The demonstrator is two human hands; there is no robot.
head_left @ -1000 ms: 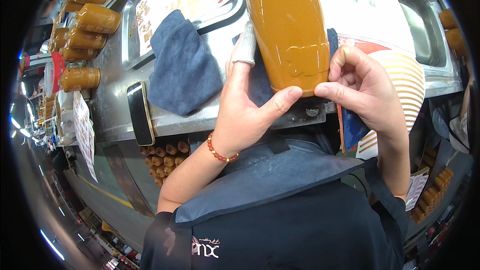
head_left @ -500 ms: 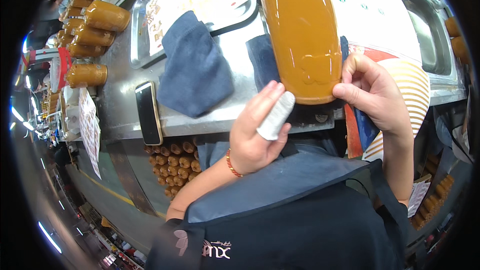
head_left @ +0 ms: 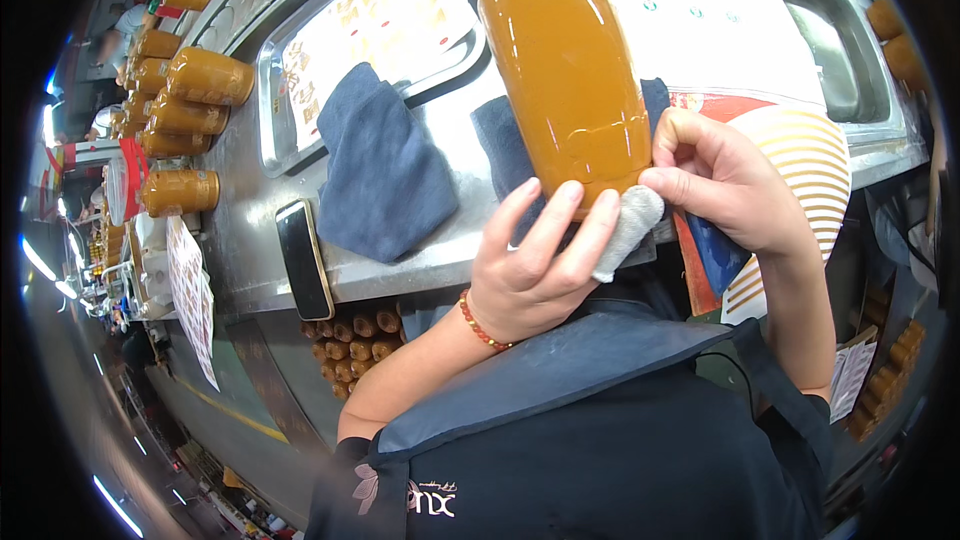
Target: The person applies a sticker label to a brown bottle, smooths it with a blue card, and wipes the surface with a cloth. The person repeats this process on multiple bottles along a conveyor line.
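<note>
A large amber-brown bottle (head_left: 565,60) lies on a dark blue cloth (head_left: 495,135), its neck pointing away from me. A faint, clear-edged patch crosses its lower part. My left hand (head_left: 540,265) rests at the bottle's near end, fingers stretched out and tips against the glass. A whitish cloth sleeve (head_left: 632,228) covers its index finger. At the bottle's lower right edge, my right hand (head_left: 725,180) is closed in a pinch, thumb and forefinger together. Whatever lies between those fingertips is too small or clear to make out.
A folded blue cloth (head_left: 380,175) and a phone (head_left: 303,258) lie on the steel table, left of the bottle. Behind them is a metal tray (head_left: 272,130) with printed sheets. Several amber bottles (head_left: 210,75) stand far left. A sink (head_left: 850,60) is at the right.
My left hand has turned and its fingers have spread onto the bottle's near end, the covered finger moving right toward my right hand. The bottle sits slightly left in view, its neck now showing.
</note>
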